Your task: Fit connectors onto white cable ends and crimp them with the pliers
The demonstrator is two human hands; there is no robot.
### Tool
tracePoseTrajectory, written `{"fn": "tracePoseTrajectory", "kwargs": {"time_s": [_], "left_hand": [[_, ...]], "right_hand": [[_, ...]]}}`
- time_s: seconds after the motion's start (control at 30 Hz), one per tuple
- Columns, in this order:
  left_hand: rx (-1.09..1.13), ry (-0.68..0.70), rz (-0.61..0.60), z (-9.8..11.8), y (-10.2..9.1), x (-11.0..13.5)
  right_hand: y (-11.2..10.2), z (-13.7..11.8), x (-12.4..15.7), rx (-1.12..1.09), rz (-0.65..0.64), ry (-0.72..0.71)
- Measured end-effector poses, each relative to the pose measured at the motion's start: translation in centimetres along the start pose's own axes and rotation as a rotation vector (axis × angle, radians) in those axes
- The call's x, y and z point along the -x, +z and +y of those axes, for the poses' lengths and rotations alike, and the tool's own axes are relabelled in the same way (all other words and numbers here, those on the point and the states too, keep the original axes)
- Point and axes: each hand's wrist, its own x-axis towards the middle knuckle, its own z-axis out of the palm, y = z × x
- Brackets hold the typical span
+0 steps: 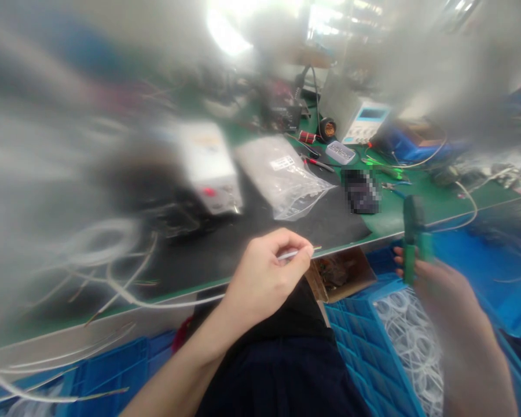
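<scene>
Over the front edge of the bench, my left hand [269, 272] pinches a white cable [178, 303] near its end. A short bit of bare or coloured wire pokes out past my thumb and fingertip. From my wrist the cable runs left, towards other white cable ends with stripped wires. Off to the right, my right hand [434, 284] is closed round the green handles of a hand tool [414, 231] with a dark head, held upright. Motion blur hides the tool's jaws, so its exact kind is unclear. The two hands are well apart.
A plastic bag [282, 179] and a white box-shaped device [211, 168] stand on the black mat [191, 260]. Pliers [319, 164], a small tray [340, 153] and a bench instrument [360, 119] are farther back. Below the edge are a cardboard box [356, 278] and a blue crate [356, 341] of coiled tubing or cable.
</scene>
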Motion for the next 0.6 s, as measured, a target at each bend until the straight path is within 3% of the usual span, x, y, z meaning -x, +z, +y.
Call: {"fn": "tracePoseTrajectory", "kwargs": {"time_s": [0.13, 0.2, 0.3, 0.37, 0.6], "left_hand": [[-0.013, 0.002, -0.001, 0.2, 0.4, -0.1], [-0.013, 0.003, -0.006, 0.3, 0.6, 0.1], [-0.008, 0.022, -0.022, 0.5, 1.0, 0.4], [0.005, 0.022, -0.038, 0.8, 1.2, 0.6], [0.05, -0.014, -0.076, 0.8, 2.1, 0.5]], "right_hand": [[2.2, -4.5, 4.0, -0.854, -0.341, 0.203], [3.9, -7.8, 5.5, -1.047, -0.49, 0.322], [6.2, -11.6, 6.6, -1.131, -0.544, 0.385], [7.5, -12.8, 6.8, -1.102, -0.535, 0.37], [9.2, -13.7, 7.5, -0.924, -0.488, 0.21]]}}
